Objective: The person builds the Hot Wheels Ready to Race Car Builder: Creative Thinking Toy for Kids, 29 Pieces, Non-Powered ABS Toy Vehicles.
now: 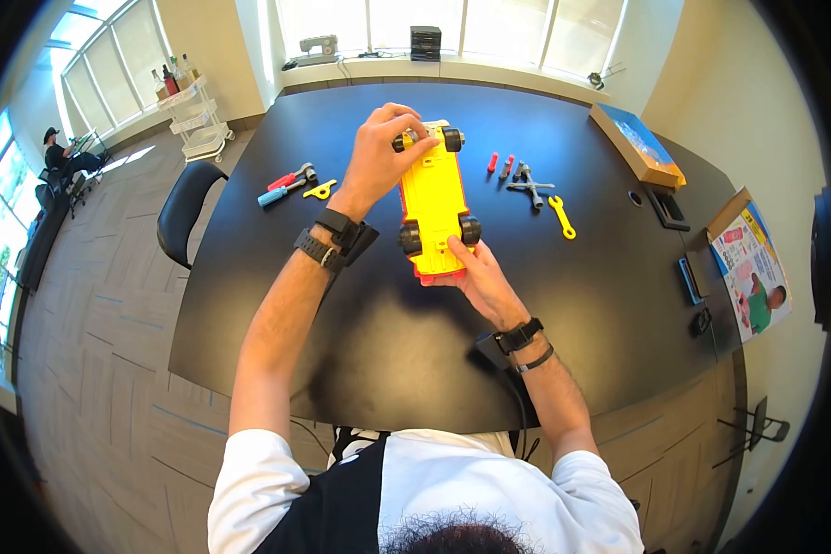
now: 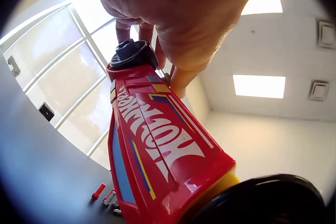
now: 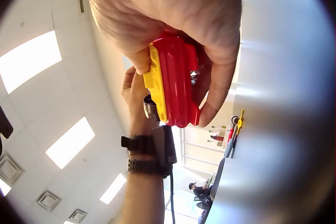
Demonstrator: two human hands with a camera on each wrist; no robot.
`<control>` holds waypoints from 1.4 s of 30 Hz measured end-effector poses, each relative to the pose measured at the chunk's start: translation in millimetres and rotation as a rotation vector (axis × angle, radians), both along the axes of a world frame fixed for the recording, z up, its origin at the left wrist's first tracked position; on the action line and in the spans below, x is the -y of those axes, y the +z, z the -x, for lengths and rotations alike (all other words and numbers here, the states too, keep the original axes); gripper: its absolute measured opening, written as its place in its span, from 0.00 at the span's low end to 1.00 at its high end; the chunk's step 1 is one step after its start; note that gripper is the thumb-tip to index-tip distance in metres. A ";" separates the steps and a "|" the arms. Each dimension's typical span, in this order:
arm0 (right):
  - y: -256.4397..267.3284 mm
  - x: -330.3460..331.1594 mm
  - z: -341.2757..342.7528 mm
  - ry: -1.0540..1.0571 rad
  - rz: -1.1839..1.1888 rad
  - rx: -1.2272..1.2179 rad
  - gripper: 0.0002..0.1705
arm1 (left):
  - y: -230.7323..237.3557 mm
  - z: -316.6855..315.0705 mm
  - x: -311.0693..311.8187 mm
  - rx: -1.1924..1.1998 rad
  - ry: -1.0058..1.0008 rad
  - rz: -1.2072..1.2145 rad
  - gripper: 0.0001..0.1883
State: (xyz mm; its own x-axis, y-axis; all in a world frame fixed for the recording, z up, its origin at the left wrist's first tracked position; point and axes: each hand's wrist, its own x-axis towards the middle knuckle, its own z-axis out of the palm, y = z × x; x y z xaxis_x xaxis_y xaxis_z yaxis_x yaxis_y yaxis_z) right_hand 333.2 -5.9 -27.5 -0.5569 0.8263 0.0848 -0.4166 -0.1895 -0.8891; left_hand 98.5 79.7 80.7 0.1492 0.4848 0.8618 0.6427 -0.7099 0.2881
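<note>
A toy car (image 1: 434,192) is held above the table, its yellow underside up in the head view and its black wheels at the corners. My left hand (image 1: 381,157) has curled fingers and thumb at the far left wheel; whether a small part is between them is hard to tell. In the left wrist view, that hand (image 2: 181,11) is at the end of the red body (image 2: 163,137) with white lettering. My right hand (image 1: 486,284) grips the near end, thumb on the underside. The right wrist view shows this hand (image 3: 168,3) around the red and yellow end (image 3: 176,85).
Left on the table (image 1: 342,369) lie a red-handled tool (image 1: 286,179), a blue-handled tool (image 1: 279,192) and a yellow piece (image 1: 320,190). Right are small red-topped pieces, a grey cross wrench (image 1: 533,186), a yellow wrench (image 1: 562,218), an open box (image 1: 639,145) and a printed box (image 1: 751,268).
</note>
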 end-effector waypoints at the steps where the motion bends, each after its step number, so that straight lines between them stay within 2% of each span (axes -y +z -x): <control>1: 1.3 0.4 -0.5 0.010 0.000 -0.001 0.26 | 0.4 2.0 0.0 -0.014 0.018 -0.005 0.14; 3: 0.6 -0.1 -1.5 0.017 0.000 -0.001 0.26 | -0.1 2.8 -0.3 -0.028 0.033 -0.010 0.14; 6: -1.5 -2.1 -1.4 0.024 -0.006 -0.013 0.26 | 3.6 1.7 4.9 0.075 0.012 0.090 0.17; 8: -0.8 -2.0 -1.2 0.024 -0.014 -0.008 0.27 | 3.7 1.2 8.1 0.196 0.023 0.126 0.26; 9: 0.1 -1.5 -1.0 0.024 -0.014 -0.008 0.27 | 3.5 1.3 10.5 0.196 0.023 0.125 0.26; 11: 1.1 -0.2 -1.1 0.027 -0.022 -0.020 0.27 | 2.8 1.7 14.7 0.241 0.034 0.213 0.35; 15: -0.3 0.5 1.3 -0.009 -0.010 -0.029 0.27 | -5.9 4.9 11.6 0.294 -0.013 0.252 0.42; 17: 2.7 1.3 0.3 0.004 -0.038 -0.020 0.27 | -4.7 1.6 13.0 0.317 -0.098 0.354 0.46; 21: 1.5 0.0 -0.1 0.011 -0.057 -0.005 0.26 | 2.9 -13.4 22.7 0.353 -0.017 0.456 0.46; 27: -1.6 -0.4 -0.1 -0.011 -0.054 -0.008 0.27 | -12.5 2.2 5.3 0.394 -0.175 0.400 0.50; 32: 1.3 0.4 0.0 0.004 -0.071 0.006 0.27 | 4.4 -11.9 24.9 0.361 -0.064 0.458 0.45; 33: 1.1 0.0 -0.9 0.003 -0.073 0.008 0.27 | 0.7 -9.9 20.9 0.363 -0.065 0.457 0.45; 35: 0.8 0.3 -0.1 0.010 -0.060 -0.028 0.27 | -5.3 -2.6 13.8 0.377 -0.222 0.357 0.45; 39: 0.5 -0.2 -0.8 0.001 -0.087 0.007 0.27 | -1.0 -6.0 18.3 0.404 -0.208 0.421 0.44; 42: 0.5 0.2 -0.2 0.016 -0.074 0.001 0.27 | -2.5 -8.6 19.6 0.361 -0.111 0.443 0.42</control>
State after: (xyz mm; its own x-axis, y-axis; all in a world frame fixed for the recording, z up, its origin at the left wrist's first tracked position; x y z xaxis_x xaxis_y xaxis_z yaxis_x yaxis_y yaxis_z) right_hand 333.5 -6.1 -27.0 -0.5703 0.8085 0.1452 -0.4132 -0.1296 -0.9013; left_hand 107.1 60.0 78.2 -0.0462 0.8090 0.5860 0.3771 -0.5291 0.7602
